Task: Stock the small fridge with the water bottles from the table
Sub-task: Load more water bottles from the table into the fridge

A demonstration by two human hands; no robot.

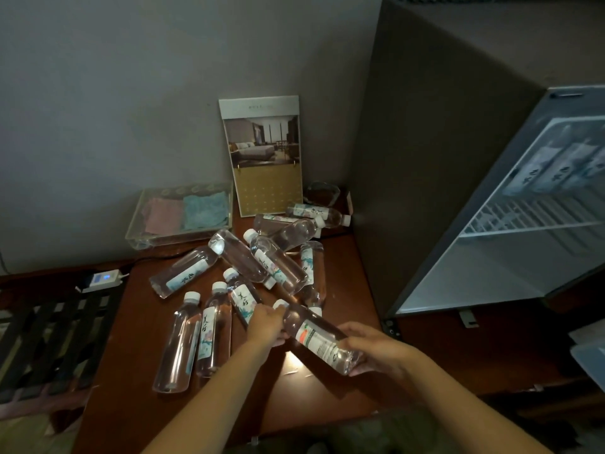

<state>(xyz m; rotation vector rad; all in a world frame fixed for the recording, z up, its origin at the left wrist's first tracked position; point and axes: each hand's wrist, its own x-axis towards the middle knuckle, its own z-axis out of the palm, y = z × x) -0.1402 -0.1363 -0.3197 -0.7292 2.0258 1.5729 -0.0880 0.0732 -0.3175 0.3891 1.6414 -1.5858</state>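
Head view: one water bottle [314, 335] is held at both ends, left hand [265, 326] gripping its neck, right hand [376, 350] with fingers [355, 332] curled round its base, probably to steady it for the fridge [523, 208] at two o'clock. Other bottles [255, 257] lie heaped on the surface [327, 404] at eleven o'clock.

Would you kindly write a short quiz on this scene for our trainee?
1. True or false: the left hand and right hand hold the same water bottle.
2. Which cloths lie in the clear tray? A pink and blue; B green and white; C red and black.
3. Fill in: bottles inside the small fridge stand on a white ___ shelf.
Key: 1 true; 2 A; 3 wire.
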